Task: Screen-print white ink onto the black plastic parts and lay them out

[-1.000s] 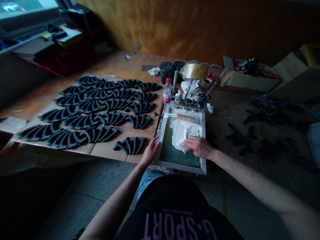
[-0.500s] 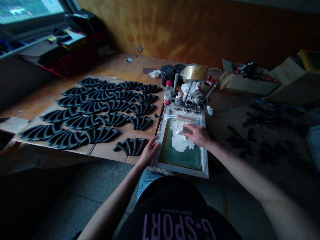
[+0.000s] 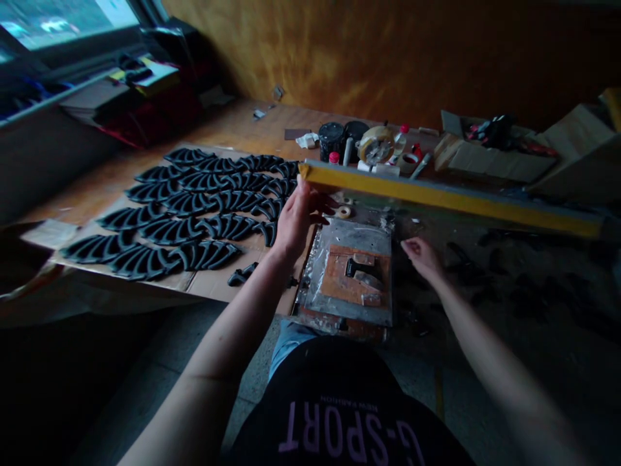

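Observation:
My left hand [image 3: 294,217] is closed on the near left corner of the raised printing frame [image 3: 436,194], now seen nearly edge-on with a yellow strip along its side. Under it lies a grey base plate [image 3: 320,285] with a brown wooden block [image 3: 334,278]. A small black plastic part [image 3: 358,267] sits on that block. To the right of the plate, my right hand [image 3: 423,257] hovers with its fingers pointing left, loosely bent and with nothing visible in them. Paste on the frame's mesh is hidden from this angle.
Rows of black, ribbed, wing-like parts [image 3: 179,230] lie on cardboard to the left. Behind the frame stand black jars [image 3: 332,141], a tape roll [image 3: 377,144] and a bottle [image 3: 400,139]. Dark pieces [image 3: 460,259] are scattered on the right, near an open carton [image 3: 478,155].
The frame has swung up from lying flat, uncovering the base plate and block. My left hand rose with its edge; my right hand left the white paste and the spreading tool, moving right.

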{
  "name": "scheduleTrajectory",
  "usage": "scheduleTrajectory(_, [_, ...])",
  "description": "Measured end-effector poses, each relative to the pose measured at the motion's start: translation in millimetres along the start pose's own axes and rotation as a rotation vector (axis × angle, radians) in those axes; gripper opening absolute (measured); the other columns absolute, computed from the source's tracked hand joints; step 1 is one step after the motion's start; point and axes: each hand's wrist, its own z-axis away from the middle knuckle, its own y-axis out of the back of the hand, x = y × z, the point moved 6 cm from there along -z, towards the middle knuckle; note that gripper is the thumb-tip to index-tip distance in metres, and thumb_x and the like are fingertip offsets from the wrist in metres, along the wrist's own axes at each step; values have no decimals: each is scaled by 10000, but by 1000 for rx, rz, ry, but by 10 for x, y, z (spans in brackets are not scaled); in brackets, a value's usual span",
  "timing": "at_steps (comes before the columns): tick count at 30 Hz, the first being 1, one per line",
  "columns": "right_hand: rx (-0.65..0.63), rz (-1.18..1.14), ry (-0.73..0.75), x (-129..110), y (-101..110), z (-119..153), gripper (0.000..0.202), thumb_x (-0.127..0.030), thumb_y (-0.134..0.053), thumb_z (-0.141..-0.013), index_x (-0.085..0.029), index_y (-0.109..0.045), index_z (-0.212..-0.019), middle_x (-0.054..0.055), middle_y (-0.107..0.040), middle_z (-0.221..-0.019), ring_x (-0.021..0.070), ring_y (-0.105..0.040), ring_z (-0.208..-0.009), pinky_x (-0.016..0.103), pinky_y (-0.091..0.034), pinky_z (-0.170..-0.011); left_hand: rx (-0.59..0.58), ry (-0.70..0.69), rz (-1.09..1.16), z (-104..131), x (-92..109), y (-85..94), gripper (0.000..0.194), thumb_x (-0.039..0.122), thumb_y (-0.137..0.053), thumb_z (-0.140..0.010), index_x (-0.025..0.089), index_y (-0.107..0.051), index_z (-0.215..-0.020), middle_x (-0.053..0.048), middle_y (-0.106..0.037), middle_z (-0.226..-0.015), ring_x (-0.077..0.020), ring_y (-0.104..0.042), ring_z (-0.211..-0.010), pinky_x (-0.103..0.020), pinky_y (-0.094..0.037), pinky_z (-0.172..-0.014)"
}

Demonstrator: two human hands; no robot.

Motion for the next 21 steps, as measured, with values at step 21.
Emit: scheduleTrajectory(21, [-520, -25, 718, -2551, -1788, 1151, 195, -348, -507, -948, -202, -576, -1058, 103, -649, -1020, 252, -553, -1027, 377, -440, -896, 500, 657, -172, 1682, -1661, 1495, 472, 658, -424, -830, 187, -463, -819, -6, -590, -639, -125, -567, -529, -220, -441, -474])
